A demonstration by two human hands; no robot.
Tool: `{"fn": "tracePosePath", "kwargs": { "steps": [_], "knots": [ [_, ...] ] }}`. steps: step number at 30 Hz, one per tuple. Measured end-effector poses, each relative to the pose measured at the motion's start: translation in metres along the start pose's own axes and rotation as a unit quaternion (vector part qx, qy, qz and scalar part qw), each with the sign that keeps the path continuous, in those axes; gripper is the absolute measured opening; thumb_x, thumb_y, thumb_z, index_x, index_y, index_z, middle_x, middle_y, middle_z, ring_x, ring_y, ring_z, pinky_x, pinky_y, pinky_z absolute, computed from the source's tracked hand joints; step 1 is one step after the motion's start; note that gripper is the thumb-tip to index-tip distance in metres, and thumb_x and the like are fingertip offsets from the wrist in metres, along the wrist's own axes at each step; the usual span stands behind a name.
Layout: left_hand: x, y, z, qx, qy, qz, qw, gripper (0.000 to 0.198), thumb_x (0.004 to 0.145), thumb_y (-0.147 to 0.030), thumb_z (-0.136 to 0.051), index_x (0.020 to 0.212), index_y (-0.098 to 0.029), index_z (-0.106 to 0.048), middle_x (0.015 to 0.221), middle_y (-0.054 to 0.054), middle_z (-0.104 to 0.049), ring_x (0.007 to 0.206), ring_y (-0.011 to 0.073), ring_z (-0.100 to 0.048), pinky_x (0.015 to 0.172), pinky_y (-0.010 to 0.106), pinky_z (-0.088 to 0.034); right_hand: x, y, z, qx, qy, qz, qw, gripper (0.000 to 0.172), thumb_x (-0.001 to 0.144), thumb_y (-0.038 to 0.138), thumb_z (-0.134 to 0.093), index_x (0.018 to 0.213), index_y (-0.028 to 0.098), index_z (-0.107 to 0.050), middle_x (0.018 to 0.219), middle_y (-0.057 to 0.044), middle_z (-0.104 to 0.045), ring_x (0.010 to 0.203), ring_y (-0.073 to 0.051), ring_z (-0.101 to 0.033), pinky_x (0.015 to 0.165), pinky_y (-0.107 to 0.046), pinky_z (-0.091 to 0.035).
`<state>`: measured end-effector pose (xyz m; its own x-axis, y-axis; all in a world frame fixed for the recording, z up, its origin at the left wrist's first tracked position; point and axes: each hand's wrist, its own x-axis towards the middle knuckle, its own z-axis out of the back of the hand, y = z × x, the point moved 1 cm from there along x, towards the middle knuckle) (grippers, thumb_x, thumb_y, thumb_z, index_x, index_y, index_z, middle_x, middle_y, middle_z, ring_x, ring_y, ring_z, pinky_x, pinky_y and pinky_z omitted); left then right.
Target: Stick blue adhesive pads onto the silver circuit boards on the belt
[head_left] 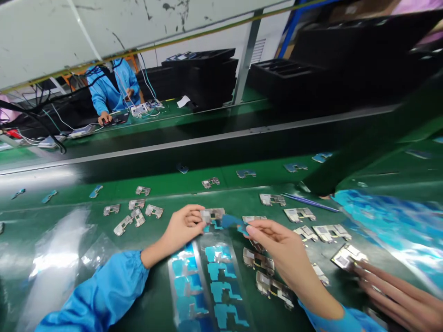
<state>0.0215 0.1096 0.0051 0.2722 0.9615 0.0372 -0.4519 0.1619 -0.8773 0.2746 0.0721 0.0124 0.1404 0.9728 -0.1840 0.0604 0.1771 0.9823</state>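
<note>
My left hand [187, 223] pinches the left end of a small silvery circuit board [213, 214] above the green mat. Between the thumb and fingers of my right hand [277, 240] is a blue film piece [231, 221], its left end close to the board's right side. Whether film and board touch is hard to tell. Below the board lie two clear strips carrying blue cut-out films, the right strip [223, 281] and the left strip [188, 290]. Several boards [259, 260] lie under and beside my right hand.
Another person's hand [398, 290] touches a board [348, 256] at the lower right. Blue sheets [398, 230] and tweezers [311, 202] lie right. More boards [137, 216] lie left. Across the bench, a person in blue [114, 87] sits near black boxes [204, 78]. A dark post [374, 133] stands right.
</note>
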Motion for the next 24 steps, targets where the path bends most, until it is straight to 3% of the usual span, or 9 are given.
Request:
{"fn": "tracePosePath", "kwargs": {
  "steps": [3,5,8,12,24],
  "knots": [
    [-0.005,-0.002,-0.029,-0.158,0.037,0.030,0.986,0.040,0.083,-0.022,-0.069,0.120,-0.012,-0.062,0.091,0.008,-0.074,0.074,0.0157,-0.073,0.065,0.028,-0.064,0.001,-0.001,-0.001,-0.010,0.012,0.008,1.000,0.031,0.068,0.049,-0.088,0.079,0.021,-0.079,0.085,-0.009,-0.080,0.080,-0.025,-0.075,0.075,-0.036,-0.062],
    [-0.008,-0.001,-0.036,-0.223,0.062,0.049,0.972,0.041,0.079,-0.021,-0.074,0.118,-0.013,-0.066,0.094,0.008,-0.075,0.077,0.0161,-0.073,0.068,0.028,-0.063,0.000,-0.001,-0.003,-0.019,0.032,0.009,0.999,0.030,0.069,0.049,-0.086,0.079,0.021,-0.079,0.096,-0.011,-0.081,0.087,-0.027,-0.076,0.079,-0.036,-0.062],
    [-0.010,0.002,-0.034,-0.228,0.096,0.054,0.967,0.044,0.077,-0.020,-0.075,0.120,-0.015,-0.067,0.096,0.008,-0.075,0.079,0.0162,-0.073,0.071,0.027,-0.061,-0.002,0.000,-0.008,-0.058,0.052,-0.002,0.997,0.031,0.068,0.050,-0.086,0.074,0.021,-0.078,0.085,-0.011,-0.080,0.073,-0.024,-0.074,0.063,-0.032,-0.060],
    [-0.011,0.003,-0.030,-0.208,0.122,0.049,0.969,0.046,0.077,-0.020,-0.074,0.122,-0.016,-0.067,0.088,0.006,-0.074,0.075,0.0160,-0.071,0.071,0.029,-0.061,-0.001,0.002,-0.012,-0.092,0.052,-0.032,0.994,0.031,0.064,0.049,-0.086,0.068,0.021,-0.076,0.056,-0.003,-0.067,0.046,-0.014,-0.056,0.041,-0.026,-0.044],
    [-0.010,0.000,-0.029,-0.190,0.128,0.054,0.972,0.047,0.078,-0.024,-0.076,0.122,-0.015,-0.066,0.091,0.007,-0.073,0.075,0.0163,-0.070,0.072,0.031,-0.061,0.002,0.003,-0.008,-0.080,0.050,-0.021,0.995,0.032,0.062,0.051,-0.086,0.064,0.020,-0.075,0.056,-0.003,-0.066,0.047,-0.014,-0.055,0.043,-0.026,-0.045]
  ]
}}
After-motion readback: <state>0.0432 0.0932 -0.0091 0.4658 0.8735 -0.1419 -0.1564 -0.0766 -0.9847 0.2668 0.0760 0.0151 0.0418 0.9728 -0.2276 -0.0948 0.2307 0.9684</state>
